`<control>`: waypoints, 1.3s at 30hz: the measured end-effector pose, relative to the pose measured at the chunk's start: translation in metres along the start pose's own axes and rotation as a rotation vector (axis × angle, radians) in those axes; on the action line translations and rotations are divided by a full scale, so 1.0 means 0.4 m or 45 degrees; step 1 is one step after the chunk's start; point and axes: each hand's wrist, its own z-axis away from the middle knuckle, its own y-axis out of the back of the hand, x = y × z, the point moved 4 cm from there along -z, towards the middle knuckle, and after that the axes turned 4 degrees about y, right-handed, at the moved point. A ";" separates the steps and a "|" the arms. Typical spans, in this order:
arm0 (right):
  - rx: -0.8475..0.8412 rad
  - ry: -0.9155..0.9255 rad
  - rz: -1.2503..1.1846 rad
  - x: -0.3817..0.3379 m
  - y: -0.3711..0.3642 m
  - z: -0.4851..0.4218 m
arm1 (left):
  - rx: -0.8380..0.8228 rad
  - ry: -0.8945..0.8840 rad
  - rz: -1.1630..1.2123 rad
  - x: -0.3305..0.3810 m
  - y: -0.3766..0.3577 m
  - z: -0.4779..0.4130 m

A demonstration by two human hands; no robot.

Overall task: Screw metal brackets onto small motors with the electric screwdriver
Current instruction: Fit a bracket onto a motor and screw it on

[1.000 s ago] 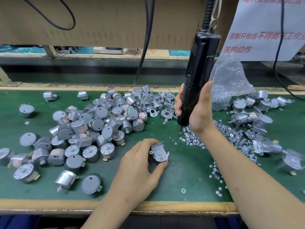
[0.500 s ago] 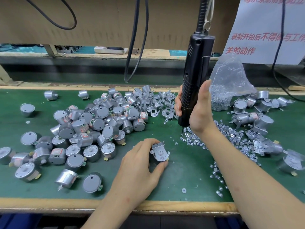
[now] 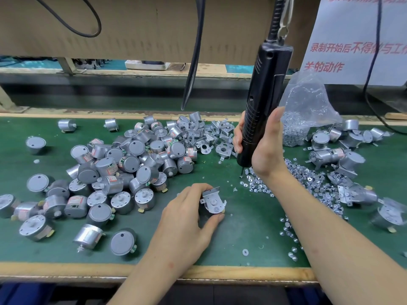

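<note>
My left hand (image 3: 187, 216) grips a small silver motor with a metal bracket (image 3: 213, 202) laid on top, held down on the green mat near the front middle. My right hand (image 3: 264, 146) grips the black electric screwdriver (image 3: 262, 102), which hangs upright from a cord. Its bit tip (image 3: 242, 172) points down at the near edge of the loose screws (image 3: 308, 181), to the right of and behind the held motor. A pile of bare motors (image 3: 123, 168) lies to the left, and loose brackets (image 3: 215, 137) lie behind the screwdriver.
A clear plastic bag of screws (image 3: 306, 115) stands behind my right hand. Motors with brackets fitted (image 3: 343, 159) lie at the right. Black cables (image 3: 193, 62) hang from above at the back. The wooden table edge (image 3: 88, 269) runs along the front.
The screwdriver has shifted a little to the left over the screws, staying upright. My left hand and its motor have stayed in place.
</note>
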 end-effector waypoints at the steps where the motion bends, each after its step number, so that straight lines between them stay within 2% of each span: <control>1: -0.003 -0.004 -0.001 0.001 0.000 0.000 | -0.001 0.002 0.001 0.000 0.000 0.000; 21: -0.067 -0.033 0.036 -0.019 -0.018 -0.001 | -0.013 0.020 0.087 -0.017 0.001 -0.007; 32: -0.281 -0.038 -0.295 -0.086 -0.093 0.032 | -0.025 0.089 0.138 -0.025 0.001 -0.014; 39: -0.251 -0.043 -0.268 -0.071 -0.134 0.054 | 0.011 0.075 0.146 -0.020 0.003 -0.015</control>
